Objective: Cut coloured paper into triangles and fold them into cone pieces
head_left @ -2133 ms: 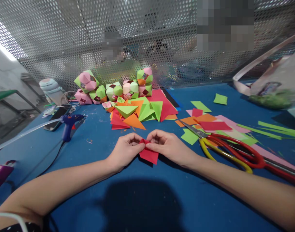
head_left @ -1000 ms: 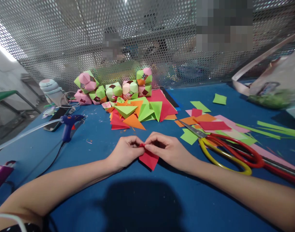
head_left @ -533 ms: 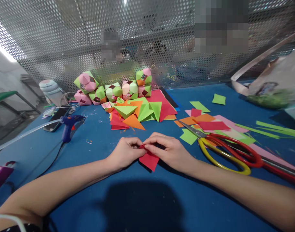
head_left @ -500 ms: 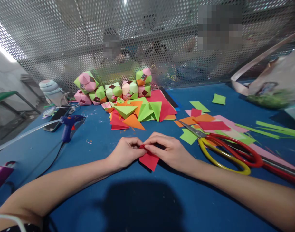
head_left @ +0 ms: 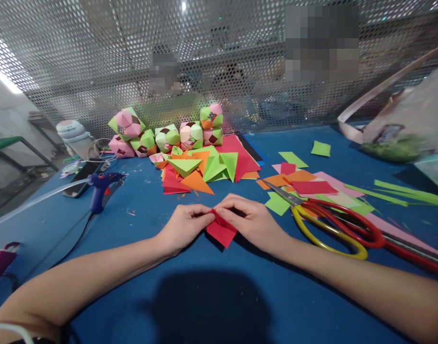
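A small piece of folded red paper (head_left: 222, 234) is held between both hands above the blue table. My left hand (head_left: 185, 227) pinches its upper left edge between thumb and fingers. My right hand (head_left: 253, 222) grips the upper right part, with the thumb on top. The fingertips of the two hands nearly meet at the paper's top, and its lower corner points toward me. Beyond the hands lies a pile of green and orange folded papers (head_left: 193, 184). Scissors with yellow and red handles (head_left: 330, 234) rest right of my right hand.
Folded paper balls (head_left: 168, 138) stand at the back by a perforated metal screen (head_left: 240, 62). On the left are a blue glue gun (head_left: 99, 193), a phone (head_left: 75, 186) and a bottle (head_left: 75, 138). Paper scraps (head_left: 314, 187) and a clear bag (head_left: 412, 124) are on the right.
The fingertips have shifted slightly on the red paper, and more of its folded top now shows between the thumbs. The whole view has moved a little.
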Motion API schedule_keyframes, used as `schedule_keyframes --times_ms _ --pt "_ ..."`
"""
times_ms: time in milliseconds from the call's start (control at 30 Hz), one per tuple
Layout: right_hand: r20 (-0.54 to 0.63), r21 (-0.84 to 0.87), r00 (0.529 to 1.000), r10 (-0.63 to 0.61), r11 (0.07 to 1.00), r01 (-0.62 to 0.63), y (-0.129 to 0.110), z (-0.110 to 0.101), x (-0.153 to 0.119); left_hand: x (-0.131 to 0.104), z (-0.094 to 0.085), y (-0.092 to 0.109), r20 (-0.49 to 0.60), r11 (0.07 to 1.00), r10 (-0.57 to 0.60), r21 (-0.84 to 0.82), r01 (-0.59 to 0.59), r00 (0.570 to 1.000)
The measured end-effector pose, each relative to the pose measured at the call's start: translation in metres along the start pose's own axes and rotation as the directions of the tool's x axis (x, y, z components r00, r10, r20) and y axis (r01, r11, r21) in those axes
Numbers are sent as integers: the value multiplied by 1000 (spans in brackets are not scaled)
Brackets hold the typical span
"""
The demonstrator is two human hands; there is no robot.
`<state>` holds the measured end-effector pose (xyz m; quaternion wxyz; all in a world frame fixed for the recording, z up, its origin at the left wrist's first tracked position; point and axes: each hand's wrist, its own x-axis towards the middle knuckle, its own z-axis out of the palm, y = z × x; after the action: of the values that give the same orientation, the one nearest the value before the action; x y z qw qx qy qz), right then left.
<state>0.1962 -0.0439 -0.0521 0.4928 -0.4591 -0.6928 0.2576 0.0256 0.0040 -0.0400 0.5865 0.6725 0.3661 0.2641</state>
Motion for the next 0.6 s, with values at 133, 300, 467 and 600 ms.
schedule_keyframes --times_ms 133,300,467,600 --pt "2 -13 1000 -1 1000 1 -1 0 0 -1 0 2 9 996 28 80 -28 1000" --pt "-16 -53 1000 -23 998 22 -2 1 0 -1 0 5 32 988 47 142 -51 998" --pt "-21 -98 998 -63 993 61 -1 1 -3 -1 -1 5 67 984 58 163 -69 996" --pt "-23 -122 991 -134 984 131 -1 2 -5 -1 0 2 61 990 34 134 -42 998"
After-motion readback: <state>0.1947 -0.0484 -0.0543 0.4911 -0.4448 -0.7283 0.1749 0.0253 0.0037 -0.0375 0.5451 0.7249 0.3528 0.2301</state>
